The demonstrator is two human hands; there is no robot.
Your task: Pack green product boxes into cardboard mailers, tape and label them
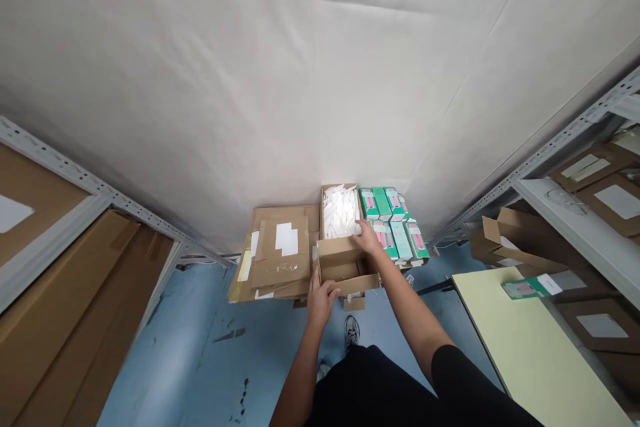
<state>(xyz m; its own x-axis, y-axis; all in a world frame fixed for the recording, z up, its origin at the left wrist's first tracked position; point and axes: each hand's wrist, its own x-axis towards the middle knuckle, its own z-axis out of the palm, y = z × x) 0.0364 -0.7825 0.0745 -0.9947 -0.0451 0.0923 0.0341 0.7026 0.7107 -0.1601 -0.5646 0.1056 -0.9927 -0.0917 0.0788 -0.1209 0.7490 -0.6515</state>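
Here on my feed the open carton (345, 268) sits squarely between both hands, mouth facing up towards my camera, and I'll take every bearing from it. The left hand (320, 297) has hold of its near left corner, fingers up along the side, thumb over by the near edge. And the right hand (367, 238) grips the far right corner, fingers curled over the rim. Opposite corners: I'd judge that's to steady thin board and keep the mouth spread. Whether the carton rests on something or hangs from the grip, I can't tell.

Inside it I get brown walls and floor, some of it shaded. Just beyond it, a cardboard tray (323, 217) carries a loose heap of white pieces (341, 212), too small to identify; the walls probably stop them sliding. Right of the carton and beyond, green-and-pink boxes (400, 240) stand packed close, presumably for easy reach; their contents are hidden. To its left, flattened cardboard (277, 260) lies stacked. And well apart, off to its right, a pale table (540, 347) bears a single green box (525, 288), lying flat.
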